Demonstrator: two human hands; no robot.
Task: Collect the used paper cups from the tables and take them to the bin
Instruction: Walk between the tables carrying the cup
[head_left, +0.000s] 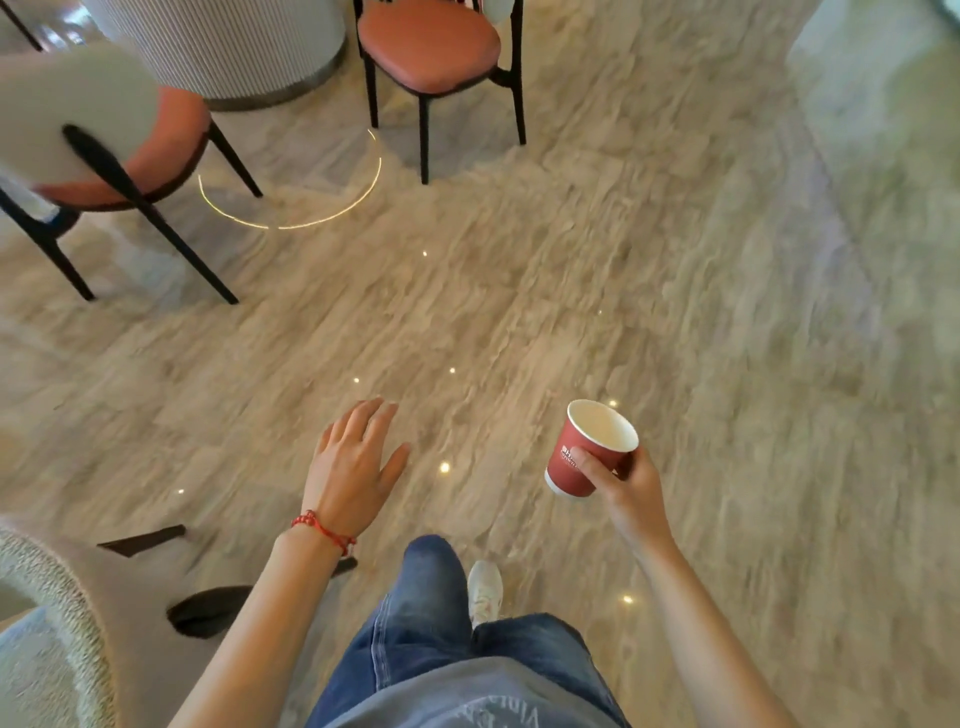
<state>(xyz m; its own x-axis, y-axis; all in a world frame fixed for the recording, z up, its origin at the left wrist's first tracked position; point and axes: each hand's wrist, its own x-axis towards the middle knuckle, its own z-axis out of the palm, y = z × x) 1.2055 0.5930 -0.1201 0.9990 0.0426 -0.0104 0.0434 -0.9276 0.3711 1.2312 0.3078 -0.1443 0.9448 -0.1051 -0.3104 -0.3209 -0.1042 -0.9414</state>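
While the right hand (626, 486) holds a red cup (589, 447) out over the floor (571, 260), its grip is pinched on the cup's side — thumb on the printed face, the other fingers wrapped behind. The cup tilts a little with its mouth up, and its pale inside looks empty. It touches nothing but the hand, well above the marbled floor. The left hand (353, 462) hangs palm down, fingers spread and holding nothing; a red bracelet (324, 530) circles its wrist. Below, between the arms, are blue jeans (431, 623) and one white shoe (484, 590) on the floor. Far ahead stand two chairs with orange seats — one at the left (130, 156), one at top centre (431, 47) — beside a ribbed white base (228, 47). A fuzzy seat (47, 623) shows at the lower left.
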